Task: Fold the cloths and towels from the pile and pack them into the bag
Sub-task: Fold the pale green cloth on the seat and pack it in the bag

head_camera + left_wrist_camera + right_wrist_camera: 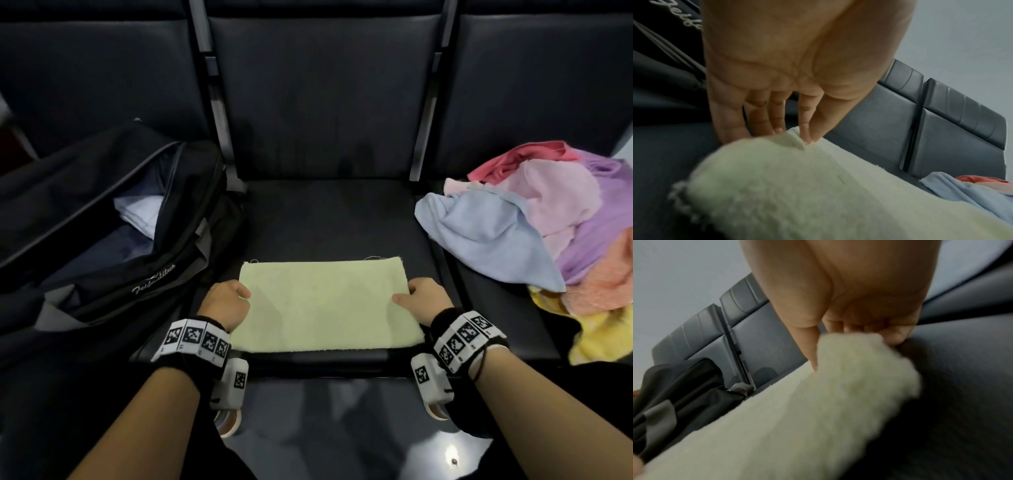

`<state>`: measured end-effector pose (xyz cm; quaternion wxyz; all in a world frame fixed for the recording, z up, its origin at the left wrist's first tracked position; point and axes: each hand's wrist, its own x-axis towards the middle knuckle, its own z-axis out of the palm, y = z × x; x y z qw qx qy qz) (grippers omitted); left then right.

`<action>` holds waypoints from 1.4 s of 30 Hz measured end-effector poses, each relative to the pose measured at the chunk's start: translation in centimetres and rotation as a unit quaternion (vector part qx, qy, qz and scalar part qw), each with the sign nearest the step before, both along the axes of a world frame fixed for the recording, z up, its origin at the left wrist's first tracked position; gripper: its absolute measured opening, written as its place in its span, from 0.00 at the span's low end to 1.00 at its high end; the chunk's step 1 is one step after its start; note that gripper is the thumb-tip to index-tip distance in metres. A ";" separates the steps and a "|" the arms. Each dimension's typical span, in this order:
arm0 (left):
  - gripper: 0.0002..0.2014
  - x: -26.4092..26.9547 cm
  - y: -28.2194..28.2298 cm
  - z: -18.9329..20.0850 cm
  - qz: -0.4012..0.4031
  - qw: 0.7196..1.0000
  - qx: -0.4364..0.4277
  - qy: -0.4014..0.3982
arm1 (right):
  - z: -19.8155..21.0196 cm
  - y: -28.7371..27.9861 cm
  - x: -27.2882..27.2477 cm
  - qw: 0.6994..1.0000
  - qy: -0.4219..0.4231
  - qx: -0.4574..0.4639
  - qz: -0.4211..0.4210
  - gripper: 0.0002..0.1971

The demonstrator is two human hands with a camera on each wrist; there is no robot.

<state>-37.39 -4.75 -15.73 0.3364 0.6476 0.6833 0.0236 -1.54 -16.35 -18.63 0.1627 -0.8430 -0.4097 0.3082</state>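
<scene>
A pale yellow-green cloth [325, 305] lies folded flat as a rectangle on the middle dark seat [329, 219]. My left hand [230, 298] grips its left edge, thumb on top and fingers going under the cloth [818, 186]. My right hand [422, 297] pinches the right edge the same way, thumb pressed onto the cloth [818, 402]. The black bag [102, 219] lies open on the left seat with a folded white-blue cloth [140, 212] inside. The pile of cloths [534, 226] sits on the right seat.
The pile holds light blue [479, 233], pink, purple, orange and yellow [596, 335] towels. Seat backs [322, 85] rise behind all three seats, with metal dividers between them. A glossy dark floor [342, 428] lies below the seat's front edge.
</scene>
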 end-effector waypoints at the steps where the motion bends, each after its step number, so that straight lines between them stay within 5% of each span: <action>1: 0.13 0.0 -0.3 -0.1 0.002 1.000 0.005 -0.004 | 0.3 -0.1 -0.1 1.000 0.014 0.004 -0.002 0.18; 4: 0.13 0.5 -1.0 0.0 -0.005 1.000 0.012 -0.012 | 1.7 -0.6 0.5 0.990 0.099 0.071 -0.066 0.20; 8: 0.15 2.0 -1.8 0.0 -0.058 0.997 -0.007 -0.042 | 3.5 -1.5 2.1 0.963 0.173 0.113 -0.173 0.10; 14: 0.15 2.7 -2.1 0.9 -0.073 0.996 0.034 -0.030 | 5.6 -2.1 1.3 0.925 0.321 0.090 -0.181 0.04; 18: 0.10 3.4 -1.8 1.5 -0.054 0.988 0.057 -0.134 | 7.3 -1.1 -1.8 0.894 0.412 0.102 -0.146 0.11; 22: 0.07 4.2 -2.4 1.5 0.018 0.957 -0.038 -0.286 | 9.1 0.6 -6.4 0.894 0.430 0.094 -0.081 0.13; 30: 0.16 3.9 -2.7 1.5 0.134 0.898 -0.186 -0.374 | 9.1 2.6 -14.7 0.872 0.487 0.057 0.000 0.24; 42: 0.24 4.8 -4.2 0.4 0.064 0.952 -0.034 -0.298 | 6.1 -1.4 -9.8 0.937 0.323 0.115 0.069 0.15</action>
